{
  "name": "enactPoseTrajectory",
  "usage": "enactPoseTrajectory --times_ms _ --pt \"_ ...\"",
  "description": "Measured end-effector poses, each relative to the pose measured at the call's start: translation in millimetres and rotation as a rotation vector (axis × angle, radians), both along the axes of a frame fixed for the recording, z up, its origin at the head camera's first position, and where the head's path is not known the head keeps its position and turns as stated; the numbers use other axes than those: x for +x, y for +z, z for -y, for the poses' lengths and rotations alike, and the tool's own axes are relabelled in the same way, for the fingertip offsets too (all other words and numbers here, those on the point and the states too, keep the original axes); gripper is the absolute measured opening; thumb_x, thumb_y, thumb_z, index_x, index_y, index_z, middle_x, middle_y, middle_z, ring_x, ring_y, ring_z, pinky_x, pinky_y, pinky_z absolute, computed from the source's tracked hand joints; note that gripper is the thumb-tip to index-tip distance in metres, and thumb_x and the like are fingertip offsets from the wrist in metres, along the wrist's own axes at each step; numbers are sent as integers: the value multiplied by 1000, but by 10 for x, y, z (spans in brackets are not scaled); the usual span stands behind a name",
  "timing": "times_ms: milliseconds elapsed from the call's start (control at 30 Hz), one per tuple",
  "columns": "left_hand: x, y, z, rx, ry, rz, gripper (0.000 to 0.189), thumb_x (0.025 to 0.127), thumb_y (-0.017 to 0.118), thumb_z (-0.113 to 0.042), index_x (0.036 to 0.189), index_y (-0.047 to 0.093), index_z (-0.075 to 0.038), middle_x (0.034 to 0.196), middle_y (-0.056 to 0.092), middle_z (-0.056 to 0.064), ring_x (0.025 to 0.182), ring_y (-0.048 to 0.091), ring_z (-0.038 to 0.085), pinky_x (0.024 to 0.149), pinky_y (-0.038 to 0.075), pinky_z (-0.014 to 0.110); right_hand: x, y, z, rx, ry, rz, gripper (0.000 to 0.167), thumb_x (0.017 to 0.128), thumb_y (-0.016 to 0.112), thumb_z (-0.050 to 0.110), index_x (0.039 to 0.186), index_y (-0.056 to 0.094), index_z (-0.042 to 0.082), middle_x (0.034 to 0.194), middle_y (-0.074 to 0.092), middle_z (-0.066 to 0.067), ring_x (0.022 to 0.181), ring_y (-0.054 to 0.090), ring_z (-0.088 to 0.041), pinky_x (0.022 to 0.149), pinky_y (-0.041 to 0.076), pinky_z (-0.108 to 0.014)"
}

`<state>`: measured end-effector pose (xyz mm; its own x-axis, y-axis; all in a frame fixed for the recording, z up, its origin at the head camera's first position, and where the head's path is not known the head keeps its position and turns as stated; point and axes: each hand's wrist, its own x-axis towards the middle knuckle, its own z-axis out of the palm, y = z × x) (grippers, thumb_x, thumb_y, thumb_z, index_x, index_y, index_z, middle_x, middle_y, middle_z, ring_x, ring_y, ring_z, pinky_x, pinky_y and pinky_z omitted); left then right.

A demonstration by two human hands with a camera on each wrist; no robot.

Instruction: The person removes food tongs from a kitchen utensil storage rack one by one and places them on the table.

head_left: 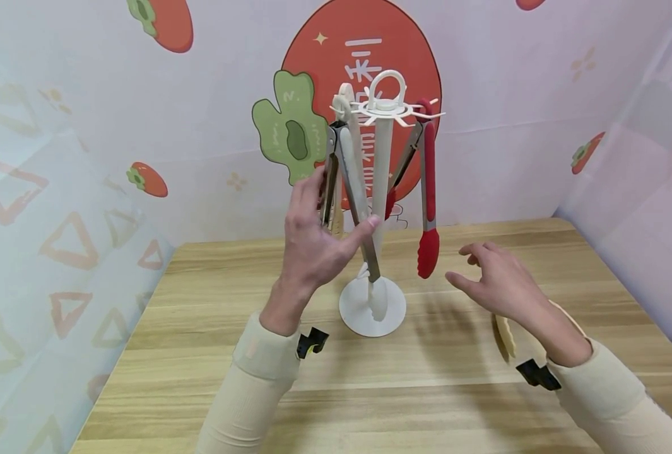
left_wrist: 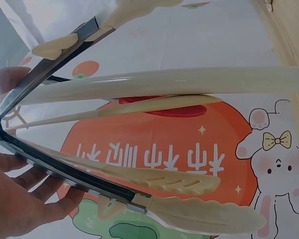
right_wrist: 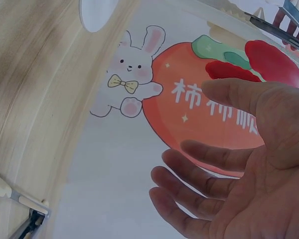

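Note:
A white utensil stand with a ring of hooks at its top rises from a round base on the wooden table. At its left side my left hand holds a pair of metal tongs with cream scalloped tips, thumb on one arm and fingers on the other. The tongs' arms are spread apart, their hinge end up by the hooks. Beyond the pole hang cream utensils, one a slotted turner. Red-tipped tongs hang on the right. My right hand hovers right of them, fingers loosely bent, holding nothing.
Partly hidden under my right forearm, a cream scalloped piece lies on the table; the right wrist view shows a metal part joined to a similar cream tip. A printed backdrop stands behind the table.

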<state>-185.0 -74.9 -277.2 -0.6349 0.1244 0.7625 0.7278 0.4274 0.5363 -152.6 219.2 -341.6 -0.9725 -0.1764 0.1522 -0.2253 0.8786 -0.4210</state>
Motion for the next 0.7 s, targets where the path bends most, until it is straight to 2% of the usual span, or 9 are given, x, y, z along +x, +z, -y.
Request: enactPoseTrajectory --times_ms 233,467,700 --pt "7 9 21 10 4 -15 77 80 82 -34 143 49 -5 126 52 17 112 55 28 88 54 44 1 14 -5 -10 10 -12 52 92 73 34 125 62 -5 114 65 -29 105 61 -46 83 48 -60" --pt "23 30 40 38 7 -9 76 79 82 -31 143 51 -5 122 54 18 102 56 31 79 54 45 4 25 3 -14 6 -4 52 92 73 33 125 61 -5 115 64 -29 105 60 -46 83 48 -60" --pt "40 73 68 21 12 -56 74 82 81 -32 143 50 -5 119 54 13 105 53 21 82 53 42 7 31 7 -17 3 -3 52 92 73 33 126 61 -5 115 64 -29 104 61 -46 83 48 -60"
